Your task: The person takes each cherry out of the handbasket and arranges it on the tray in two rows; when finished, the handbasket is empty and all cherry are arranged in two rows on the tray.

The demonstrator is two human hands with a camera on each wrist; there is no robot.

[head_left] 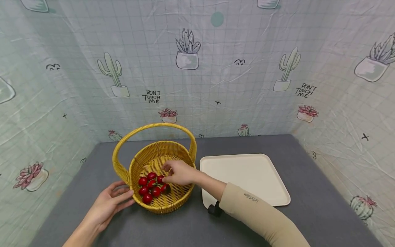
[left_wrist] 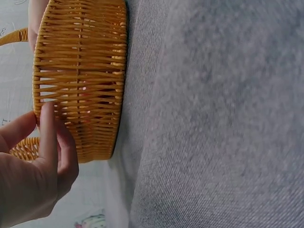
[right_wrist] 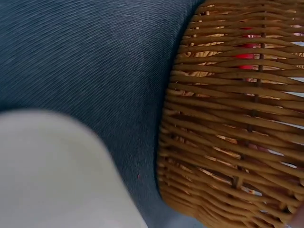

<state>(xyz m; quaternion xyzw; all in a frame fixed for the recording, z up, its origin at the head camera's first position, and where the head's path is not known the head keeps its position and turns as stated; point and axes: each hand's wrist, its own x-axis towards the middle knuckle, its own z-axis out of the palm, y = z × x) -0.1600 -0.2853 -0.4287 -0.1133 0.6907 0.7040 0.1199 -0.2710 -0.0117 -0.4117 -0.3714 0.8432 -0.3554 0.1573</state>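
A yellow woven basket with a tall hoop handle stands on the grey table, left of centre. Several dark red cherries with green stems lie in its left half. My left hand holds the basket's left side; in the left wrist view the thumb lies at the rim and the fingers against the outer weave. Reaching over the right rim, my right hand is inside the basket, its fingers bent and apart, the thumb tip right at a cherry. The right wrist view shows mainly the basket's outer wall.
To the right of the basket lies a cream rectangular tray, with the right forearm crossing over its near left corner. A black strap shows under the right sleeve. Patterned cloth walls enclose the table at the back and sides.
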